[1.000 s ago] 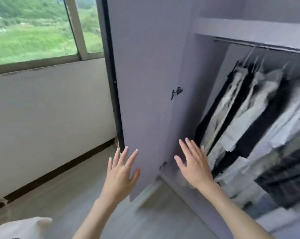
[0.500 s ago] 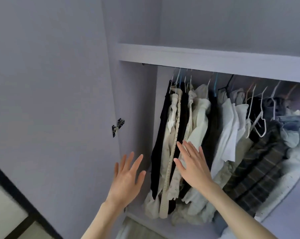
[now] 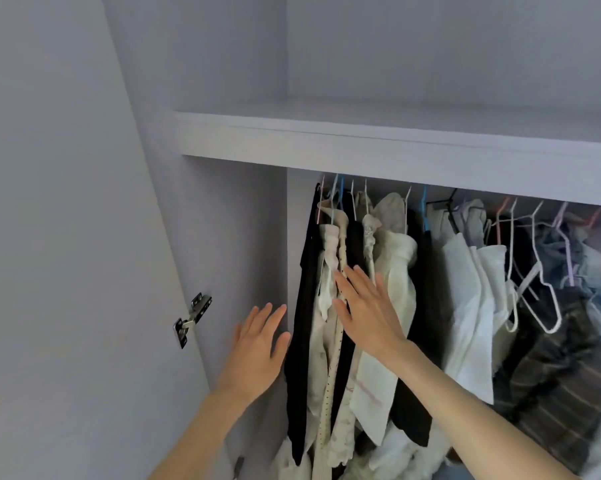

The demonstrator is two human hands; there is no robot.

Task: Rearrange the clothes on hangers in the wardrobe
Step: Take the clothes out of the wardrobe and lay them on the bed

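Several garments hang packed together under the wardrobe shelf [image 3: 361, 147]: a black garment [image 3: 304, 306] at the far left, cream and white ones [image 3: 396, 271] beside it, a white top [image 3: 472, 306] further right, then a dark plaid piece [image 3: 551, 375]. A bare white hanger [image 3: 538, 296] dangles among them. My right hand [image 3: 368, 306] is raised with straight fingers in front of the cream garments, holding nothing. My left hand [image 3: 257, 344] is lifted flat beside the black garment, near the wardrobe's inner wall, and is empty. The rail itself is hidden behind the shelf edge.
The open wardrobe door [image 3: 67, 237] stands at the left, with a metal hinge [image 3: 191, 318] on its inner face. More white cloth [image 3: 406, 459] is bunched at the wardrobe bottom. The upper shelf compartment [image 3: 430, 64] is above the clothes.
The view has swung from the window and door edge to the wardrobe interior. Both hands have risen towards the hanging clothes, the right one now in front of the cream garments.
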